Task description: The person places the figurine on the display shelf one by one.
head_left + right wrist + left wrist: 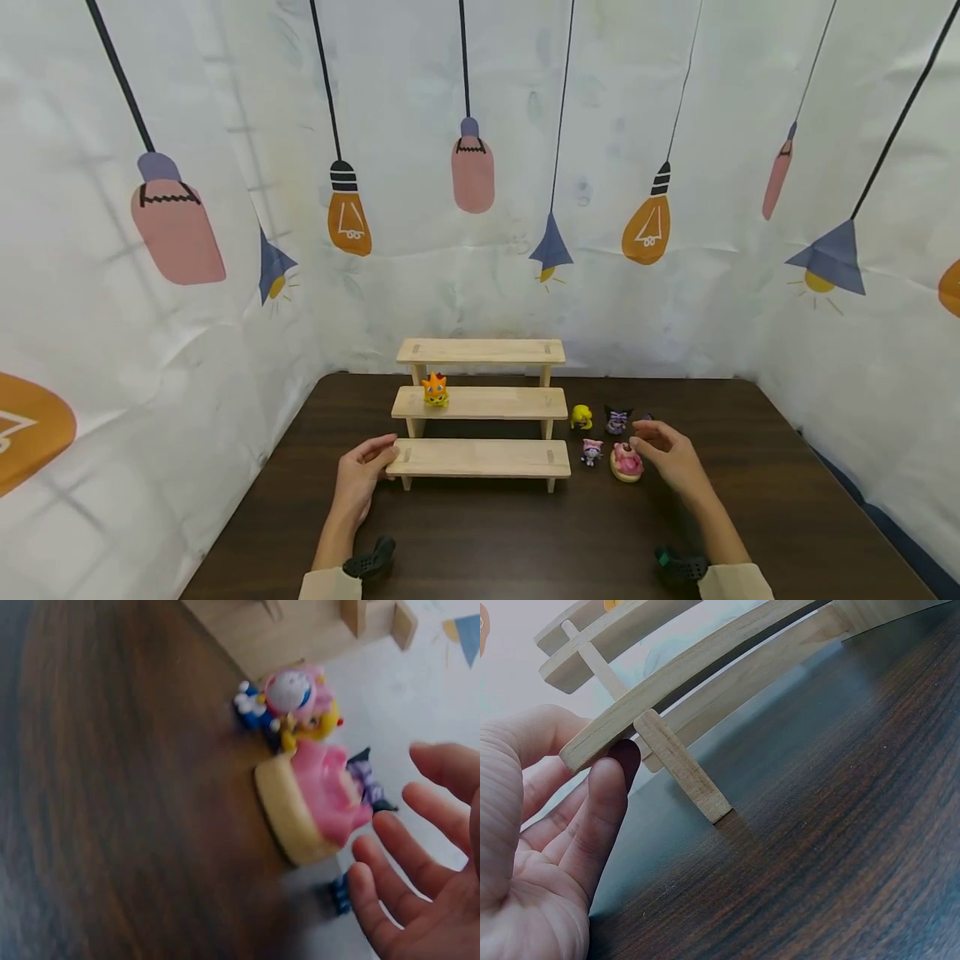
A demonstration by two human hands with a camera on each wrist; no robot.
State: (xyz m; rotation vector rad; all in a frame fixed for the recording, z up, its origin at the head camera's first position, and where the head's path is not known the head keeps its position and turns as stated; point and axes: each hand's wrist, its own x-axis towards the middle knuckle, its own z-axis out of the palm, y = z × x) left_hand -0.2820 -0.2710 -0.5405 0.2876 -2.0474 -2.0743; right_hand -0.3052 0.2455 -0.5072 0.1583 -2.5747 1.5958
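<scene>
My left hand [358, 479] grips the left end of the lowest board of a three-step wooden display stand [480, 458]; in the left wrist view the fingers pinch that board's corner [592, 750]. An orange and yellow figurine [435, 392] stands on the middle step's left end. Just right of a pink figurine on a cream base [626, 462] hovers my right hand [671, 458], its fingers loosely spread and holding nothing. Around it are a small pink and white figurine [592, 452], a yellow one [581, 417] and a purple one with black ears [617, 421].
A dark blue thing [340, 894], mostly hidden, lies by the right hand's fingertips. The dark brown table [480, 542] carries everything. White curtains [480, 292] printed with lamps enclose its back and sides.
</scene>
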